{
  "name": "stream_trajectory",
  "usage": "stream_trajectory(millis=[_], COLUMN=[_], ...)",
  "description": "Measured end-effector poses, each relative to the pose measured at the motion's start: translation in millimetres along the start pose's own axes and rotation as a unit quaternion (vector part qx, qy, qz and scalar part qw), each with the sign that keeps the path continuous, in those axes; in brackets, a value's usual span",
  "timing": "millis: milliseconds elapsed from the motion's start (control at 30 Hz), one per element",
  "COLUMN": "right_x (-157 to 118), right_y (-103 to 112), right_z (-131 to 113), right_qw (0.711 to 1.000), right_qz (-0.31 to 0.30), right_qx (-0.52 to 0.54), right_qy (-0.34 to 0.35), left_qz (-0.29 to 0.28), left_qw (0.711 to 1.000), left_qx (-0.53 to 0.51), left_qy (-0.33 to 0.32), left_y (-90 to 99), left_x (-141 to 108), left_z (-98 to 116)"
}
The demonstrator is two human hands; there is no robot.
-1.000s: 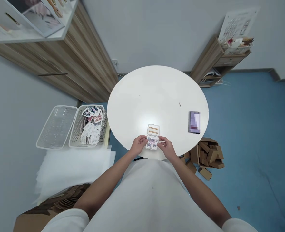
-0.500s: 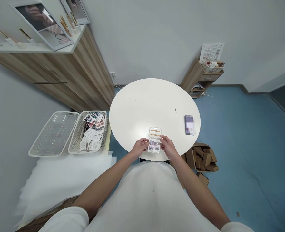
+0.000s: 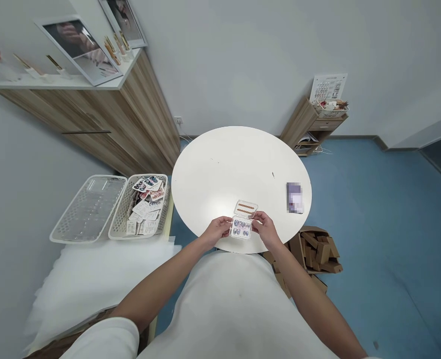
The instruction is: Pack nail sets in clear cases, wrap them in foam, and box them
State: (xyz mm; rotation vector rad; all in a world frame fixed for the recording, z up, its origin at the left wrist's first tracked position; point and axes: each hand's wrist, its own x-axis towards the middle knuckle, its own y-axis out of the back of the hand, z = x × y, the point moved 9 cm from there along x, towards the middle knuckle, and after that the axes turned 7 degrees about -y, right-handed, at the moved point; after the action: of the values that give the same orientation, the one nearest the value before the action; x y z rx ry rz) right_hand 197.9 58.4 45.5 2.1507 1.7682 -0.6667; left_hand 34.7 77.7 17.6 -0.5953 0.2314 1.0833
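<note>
Near the front edge of a white oval table [image 3: 220, 169], I hold an opened clear plastic case [image 3: 241, 227] between both hands. Its lower half carries a set of patterned press-on nails in two rows. Two thin orange-brown sticks [image 3: 246, 208] lie in the raised lid, which points away from me. My left hand [image 3: 218, 232] pinches the left side of the case with fingers and thumb. On the other side, my right hand [image 3: 265, 229] grips the right edge close to the hinge.
A purple-and-white packet [image 3: 294, 198] lies on the table's right side. Left of the table stand a basket of printed cards [image 3: 145, 207] and a basket with clear plastic [image 3: 89, 207]. Brown cardboard boxes [image 3: 320, 252] fill a carton on the floor at right. A wooden cabinet [image 3: 138, 109] stands behind.
The case has turned slightly, its lid now leaning toward the right, and both hands have shifted a little right with it. The whole view has moved slightly.
</note>
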Motion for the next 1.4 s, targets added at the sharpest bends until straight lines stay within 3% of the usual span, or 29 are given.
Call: stream_trajectory(millis=[167,333,500,667,867,1200,1400], right_x=[-3,-9,-15,-22,-42,-40,-32], right_y=[-7,-12,-10,-8,-16,11,21], right_z=[2,1,1,3,24,36,28], right_qw=[0.996,0.991,0.996,0.997,0.992,0.991,0.991], right_qz=[-0.038,-0.048,-0.026,-0.005,-0.048,0.042,0.024], right_qx=[0.074,0.117,0.086,0.079,0.101,0.120,0.125], right_qy=[-0.028,-0.033,-0.016,0.014,-0.056,-0.042,-0.050], left_qz=[0.017,-0.007,-0.022,0.012,0.013,0.002,-0.033], left_qw=[1.000,0.998,1.000,0.998,0.996,0.993,0.992], left_qx=[-0.013,-0.054,0.008,0.041,0.061,0.092,0.112], left_qy=[0.013,0.017,0.007,-0.039,-0.069,-0.078,-0.056], left_y=[1.9,-1.0,-2.8,1.6,-6.3,-27.6,-39.8], left_x=[-5,-13,-23,-26,-20,-11,2], left_z=[1,1,1,8,8,0,1])
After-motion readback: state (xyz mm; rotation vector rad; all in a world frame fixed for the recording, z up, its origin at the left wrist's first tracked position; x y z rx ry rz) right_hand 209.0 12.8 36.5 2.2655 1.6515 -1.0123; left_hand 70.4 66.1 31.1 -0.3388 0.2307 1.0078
